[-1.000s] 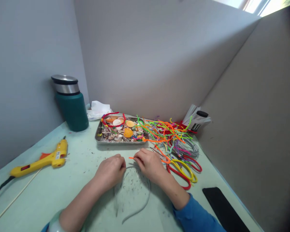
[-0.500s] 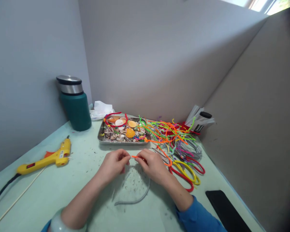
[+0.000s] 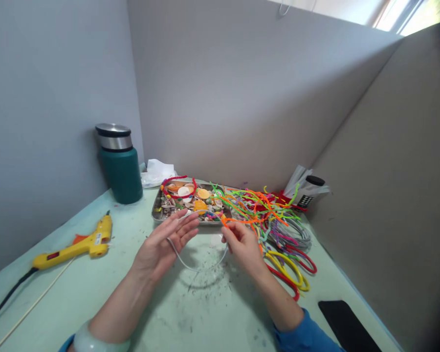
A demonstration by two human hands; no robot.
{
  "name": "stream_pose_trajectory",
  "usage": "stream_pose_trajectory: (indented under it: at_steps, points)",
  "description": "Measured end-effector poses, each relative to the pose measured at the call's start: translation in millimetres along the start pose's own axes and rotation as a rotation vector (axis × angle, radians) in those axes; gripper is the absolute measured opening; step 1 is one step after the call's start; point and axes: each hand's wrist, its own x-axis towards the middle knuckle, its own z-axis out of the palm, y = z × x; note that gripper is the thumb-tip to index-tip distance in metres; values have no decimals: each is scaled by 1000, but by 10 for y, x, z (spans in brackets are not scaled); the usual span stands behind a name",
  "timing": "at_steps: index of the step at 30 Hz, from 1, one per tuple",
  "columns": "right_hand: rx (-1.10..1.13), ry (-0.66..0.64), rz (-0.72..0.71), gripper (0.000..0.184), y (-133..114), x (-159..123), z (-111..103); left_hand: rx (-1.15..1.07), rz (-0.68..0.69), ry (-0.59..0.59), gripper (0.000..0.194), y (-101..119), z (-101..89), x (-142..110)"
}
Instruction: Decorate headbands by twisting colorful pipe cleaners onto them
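Above the table a thin grey ring of cord or wire [image 3: 197, 270] is held up in a round loop. My right hand [image 3: 244, 247] pinches its right side, at an orange pipe cleaner [image 3: 224, 222] on the ring. My left hand [image 3: 165, 244] is open, palm up with fingers stretched, and the ring's left side touches or passes close by it. Behind the hands a metal tray [image 3: 156, 218] holds shells and beads. A red pipe cleaner ring [image 3: 195, 187] with small beads lies on top of the shells.
A heap of colourful pipe cleaners [image 3: 256, 203] and a coil of grey cord [image 3: 297, 234] lie to the right. At left are a yellow glue gun [image 3: 73, 249] and a green bottle [image 3: 121, 173]. A black flat object [image 3: 348, 322] sits front right.
The grey strand, whose tail lay curved on the table, is now lifted as a closed-looking loop. My left hand has turned palm up and opened; my right still pinches the orange part.
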Motion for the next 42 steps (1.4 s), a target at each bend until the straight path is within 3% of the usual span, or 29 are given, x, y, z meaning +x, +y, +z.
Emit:
stream_pose_trajectory:
  at_steps: [3, 6, 10, 12, 14, 17, 20, 23, 27, 32, 36, 42]
  points:
    - [116, 3, 21, 24, -11, 6, 0, 102, -2, 60, 36, -17, -12, 23]
    - [201, 4, 32, 25, -47, 1, -7, 412, 68, 267, 40, -53, -56, 70]
    - [252, 56, -1, 22, -110, -38, 9, 873, 380, 533, 34, -83, -104, 83]
    - [258, 75, -40, 20, -135, -77, 29, 1007, 507, 580, 28, -89, -85, 63]
    - [223, 55, -94, 17, -148, -131, 53, 951, 435, 507, 30, -94, -41, 46]
    - [24, -37, -267, 13, -138, -226, 97, 573, 159, 308, 38, -96, 23, 38]
    - [-246, -246, -557, 9, -93, -302, 151, 261, 49, 217, 33, -75, 34, 33]
    - [-438, -434, -731, 11, -42, -334, 195, 144, -6, 178, 21, -48, 16, 15]
    - [-443, -446, -682, 14, -24, -316, 194, 187, -57, 91, 23, -37, 38, -16]
    - [-255, -205, -461, 20, -80, -260, 135, 350, -122, 2, 30, -28, 127, -64]
    - [-171, -129, -329, 18, -188, -231, 88, 371, -112, -48, 26, -36, 163, -99]
    - [-208, -185, -442, 16, -494, -259, 1, 358, -64, -88, 19, -95, 192, -142]
